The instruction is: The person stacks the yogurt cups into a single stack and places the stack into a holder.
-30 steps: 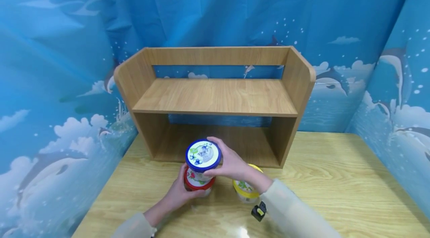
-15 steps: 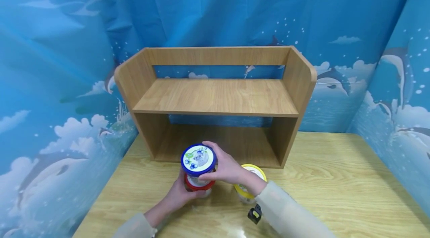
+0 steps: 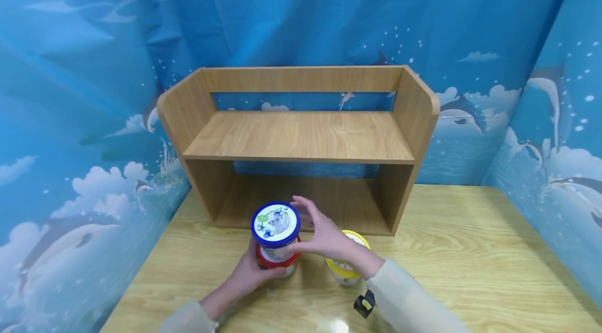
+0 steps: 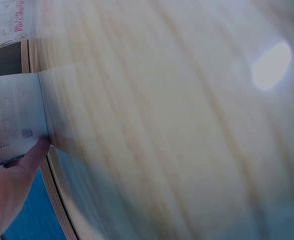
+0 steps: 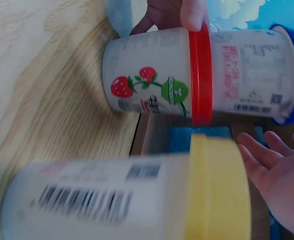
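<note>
A tub with a red lid [image 5: 201, 75] and strawberries on its side stands upright on the table. My left hand [image 3: 245, 274] holds it at the side, thumb near the front. On top of that lid sits a second tub with a blue lid [image 3: 276, 224] and blueberries printed on it. My right hand [image 3: 327, 239] is just to the right of this upper tub, fingers spread and loosely bent, no longer wrapped round it. Beneath the right forearm stands a third tub with a yellow lid [image 3: 361, 239], partly hidden in the head view and close up in the right wrist view [image 5: 219, 187].
Behind the tubs stands a two-level wooden shelf [image 3: 301, 137], its lower opening just beyond my hands. A small black device [image 3: 364, 303] is at the right wrist. The wooden table [image 3: 461, 249] extends right, and a blue dolphin-print curtain [image 3: 301, 14] encloses the back and sides.
The blue-lidded tub came down and slightly left onto the red-lidded one. My right fingers then loosened from it and drew a little to the right. My left hand stayed in place.
</note>
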A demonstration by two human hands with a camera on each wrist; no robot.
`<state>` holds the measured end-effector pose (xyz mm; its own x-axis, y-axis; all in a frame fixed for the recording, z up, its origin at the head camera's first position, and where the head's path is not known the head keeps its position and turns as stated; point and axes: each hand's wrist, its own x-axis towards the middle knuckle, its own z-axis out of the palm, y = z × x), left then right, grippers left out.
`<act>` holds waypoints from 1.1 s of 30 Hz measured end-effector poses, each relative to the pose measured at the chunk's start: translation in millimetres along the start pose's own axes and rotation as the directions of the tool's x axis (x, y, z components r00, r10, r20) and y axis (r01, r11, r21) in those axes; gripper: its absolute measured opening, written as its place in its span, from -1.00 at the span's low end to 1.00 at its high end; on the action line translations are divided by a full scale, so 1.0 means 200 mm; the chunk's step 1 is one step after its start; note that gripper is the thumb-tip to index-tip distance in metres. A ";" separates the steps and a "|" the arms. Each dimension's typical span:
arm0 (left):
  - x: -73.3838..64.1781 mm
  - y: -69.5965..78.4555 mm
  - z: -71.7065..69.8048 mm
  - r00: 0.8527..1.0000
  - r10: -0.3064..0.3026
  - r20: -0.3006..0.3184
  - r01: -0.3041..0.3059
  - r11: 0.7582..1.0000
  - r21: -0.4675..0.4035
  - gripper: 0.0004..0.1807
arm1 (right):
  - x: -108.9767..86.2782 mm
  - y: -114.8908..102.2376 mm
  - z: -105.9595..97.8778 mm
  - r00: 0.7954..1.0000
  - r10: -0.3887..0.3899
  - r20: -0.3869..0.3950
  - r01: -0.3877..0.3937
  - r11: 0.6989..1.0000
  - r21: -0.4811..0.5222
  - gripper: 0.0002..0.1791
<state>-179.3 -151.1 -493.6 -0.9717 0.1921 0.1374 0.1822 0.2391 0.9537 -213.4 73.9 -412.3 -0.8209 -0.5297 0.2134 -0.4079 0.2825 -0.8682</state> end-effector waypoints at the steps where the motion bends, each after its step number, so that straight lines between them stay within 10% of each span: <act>1: 0.00 0.00 0.00 1.000 -0.013 -0.001 0.013 1.000 0.000 0.16 | -0.02 0.00 -0.01 1.000 -0.001 -0.008 0.001 1.000 0.002 0.11; 33: 0.01 -0.02 0.00 0.999 -0.035 -0.026 0.037 0.997 0.063 0.22 | -0.44 0.25 -0.29 0.979 -0.072 -0.192 0.031 0.978 -0.208 0.01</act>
<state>-181.7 -152.3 -496.5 -0.9811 0.1585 0.1106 0.1553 0.3054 0.9395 -185.4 181.0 -449.3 -0.8510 -0.3849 0.3573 -0.5073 0.4265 -0.7489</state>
